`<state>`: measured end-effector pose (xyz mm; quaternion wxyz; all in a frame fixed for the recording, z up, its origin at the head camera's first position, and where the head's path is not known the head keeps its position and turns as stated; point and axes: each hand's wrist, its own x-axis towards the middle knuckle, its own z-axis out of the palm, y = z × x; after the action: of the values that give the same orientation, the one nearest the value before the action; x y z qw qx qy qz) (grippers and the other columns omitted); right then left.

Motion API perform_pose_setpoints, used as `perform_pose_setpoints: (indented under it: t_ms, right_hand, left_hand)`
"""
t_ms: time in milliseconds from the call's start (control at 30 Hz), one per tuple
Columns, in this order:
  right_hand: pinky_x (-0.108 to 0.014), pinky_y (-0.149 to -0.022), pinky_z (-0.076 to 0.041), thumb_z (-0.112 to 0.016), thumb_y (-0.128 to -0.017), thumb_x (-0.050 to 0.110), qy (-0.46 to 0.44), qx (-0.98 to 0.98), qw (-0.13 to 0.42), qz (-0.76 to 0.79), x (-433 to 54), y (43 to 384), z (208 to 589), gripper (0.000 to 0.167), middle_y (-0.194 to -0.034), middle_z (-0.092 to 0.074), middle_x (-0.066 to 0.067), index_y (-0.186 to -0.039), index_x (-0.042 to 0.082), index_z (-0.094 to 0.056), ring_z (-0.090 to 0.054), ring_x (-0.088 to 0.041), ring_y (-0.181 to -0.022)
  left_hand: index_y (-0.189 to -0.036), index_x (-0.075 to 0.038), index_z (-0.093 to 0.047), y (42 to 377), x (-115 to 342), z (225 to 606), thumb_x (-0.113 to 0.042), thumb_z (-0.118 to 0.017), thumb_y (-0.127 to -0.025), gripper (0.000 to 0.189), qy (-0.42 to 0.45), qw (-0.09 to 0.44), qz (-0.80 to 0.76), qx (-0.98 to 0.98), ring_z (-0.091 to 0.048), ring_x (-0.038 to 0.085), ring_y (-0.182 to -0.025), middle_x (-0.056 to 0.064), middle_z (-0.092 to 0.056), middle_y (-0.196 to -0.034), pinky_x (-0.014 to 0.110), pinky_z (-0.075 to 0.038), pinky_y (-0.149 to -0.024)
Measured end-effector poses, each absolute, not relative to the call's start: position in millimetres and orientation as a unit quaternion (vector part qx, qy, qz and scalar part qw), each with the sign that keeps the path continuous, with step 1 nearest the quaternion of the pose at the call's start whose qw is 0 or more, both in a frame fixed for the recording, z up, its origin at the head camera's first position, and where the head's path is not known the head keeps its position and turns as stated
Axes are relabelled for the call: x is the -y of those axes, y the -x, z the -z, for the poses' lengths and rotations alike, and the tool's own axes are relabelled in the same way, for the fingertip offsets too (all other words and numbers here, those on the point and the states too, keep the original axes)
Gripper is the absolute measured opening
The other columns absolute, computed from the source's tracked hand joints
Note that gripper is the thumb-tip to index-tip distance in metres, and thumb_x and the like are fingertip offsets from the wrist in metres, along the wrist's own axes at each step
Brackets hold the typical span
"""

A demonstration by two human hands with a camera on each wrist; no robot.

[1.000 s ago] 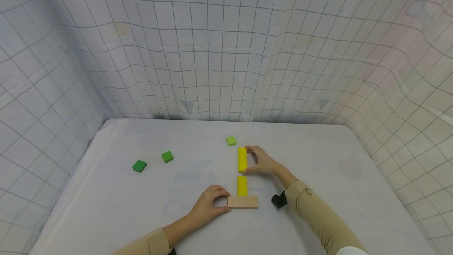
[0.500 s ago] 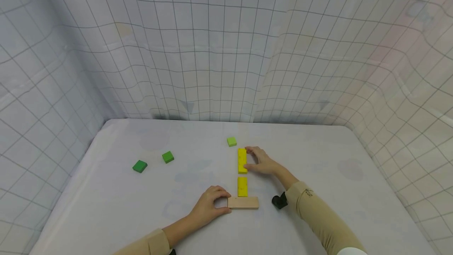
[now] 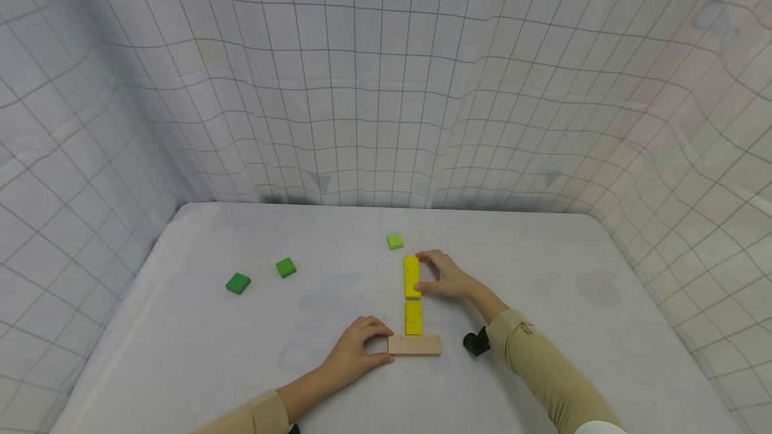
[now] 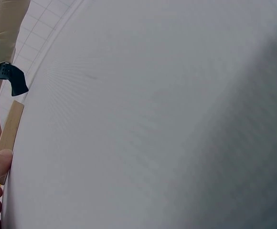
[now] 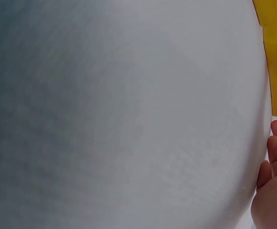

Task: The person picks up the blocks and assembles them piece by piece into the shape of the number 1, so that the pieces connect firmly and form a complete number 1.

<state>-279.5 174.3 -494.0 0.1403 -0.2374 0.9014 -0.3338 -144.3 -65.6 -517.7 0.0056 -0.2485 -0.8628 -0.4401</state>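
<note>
A plain wooden block (image 3: 414,345) lies crosswise on the table in the head view. My left hand (image 3: 356,348) pinches its left end between thumb and fingers; the left wrist view shows the thumb (image 4: 0,163) on the wooden block (image 4: 11,125). Lengthwise behind it lies a short yellow block (image 3: 413,318), its near end against the wood. A longer yellow block (image 3: 412,277) continues that line, its near end meeting the short one. My right hand (image 3: 449,277) holds this longer block from the right, fingers at its far end and thumb near its near end.
A light green block (image 3: 395,241) lies just beyond the longer yellow block. Further left are a mid-green block (image 3: 286,267) and a dark green block (image 3: 238,283). Gridded cloth walls (image 3: 386,86) enclose the white table (image 3: 181,353) at the back and sides.
My right hand's thumb has shifted onto the longer yellow block, which has slid toward me until its gap to the short yellow block closed. The left hand and wooden block have stayed put.
</note>
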Motion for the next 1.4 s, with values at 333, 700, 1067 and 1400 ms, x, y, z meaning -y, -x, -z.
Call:
perform_pose_setpoints:
  t_ms: [333,700,1067,1400]
  right_hand:
    - [-0.047,-0.103,-0.027,-0.073,-0.075,0.039,0.24,-0.898,0.135,0.343,-173.4,277.8,492.8,0.072,-0.127,-0.044,-0.009,-0.132,0.009,-0.041,-0.036,-0.026,-0.119]
    - [-0.047,-0.103,-0.027,-0.075,-0.073,0.038,0.233,-0.897,0.137,0.35,-172.3,276.5,493.7,0.069,-0.125,-0.046,-0.008,-0.128,0.009,-0.044,-0.037,-0.026,-0.119]
    - [-0.045,-0.104,-0.027,-0.076,-0.073,0.034,0.24,-0.89,0.136,0.363,-173.2,277.5,494.0,0.068,-0.122,-0.046,-0.008,-0.127,0.007,-0.045,-0.037,-0.027,-0.119]
    - [-0.046,-0.102,-0.029,-0.076,-0.073,0.035,0.239,-0.889,0.137,0.366,-173.6,277.2,493.1,0.069,-0.122,-0.046,-0.009,-0.127,0.007,-0.044,-0.039,-0.027,-0.116]
  left_hand:
    - [-0.099,-0.014,-0.068,144.5,65.3,519.0,-0.024,-0.079,-0.07,0.033,0.253,0.013,0.442,0.861,-0.049,0.008,-0.091,-0.009,-0.059,-0.098,0.027,-0.045,-0.08]
    - [-0.099,-0.014,-0.067,143.5,65.5,518.0,-0.023,-0.079,-0.07,0.033,0.253,0.012,0.444,0.859,-0.05,0.009,-0.091,-0.008,-0.059,-0.098,0.027,-0.046,-0.081]
    - [-0.099,-0.013,-0.067,144.0,65.9,518.0,-0.024,-0.078,-0.07,0.033,0.252,0.012,0.446,0.859,-0.05,0.009,-0.091,-0.008,-0.059,-0.097,0.027,-0.046,-0.08]
    - [-0.099,-0.013,-0.067,144.4,65.7,518.8,-0.024,-0.078,-0.07,0.033,0.252,0.014,0.444,0.86,-0.05,0.009,-0.091,-0.008,-0.059,-0.098,0.027,-0.046,-0.08]
